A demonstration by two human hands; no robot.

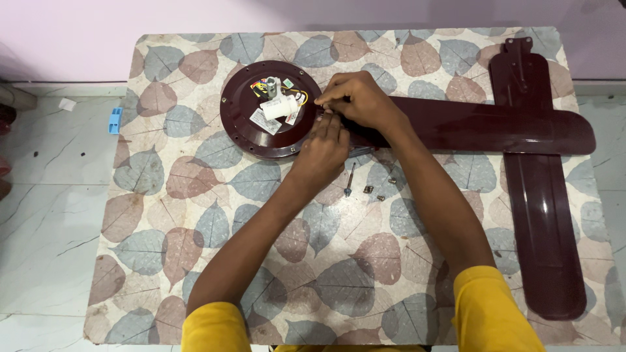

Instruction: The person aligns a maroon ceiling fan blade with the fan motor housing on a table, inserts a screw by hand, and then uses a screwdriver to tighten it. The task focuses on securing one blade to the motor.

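Near the table's (163,215) far edge, both hands meet at the fan motor's (270,109) rim.
Right hand (362,101) fingertips pinch something small where the fan blade (482,125) joins; left hand (323,153) fingers pressed together just below.

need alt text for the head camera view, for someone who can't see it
Seen from above, a person's left hand and right hand meet at the edge of a round maroon fan motor, where a fan blade joins it. A second blade lies across the first on a leaf-patterned table, with a screwdriver and loose screws beside the hands.
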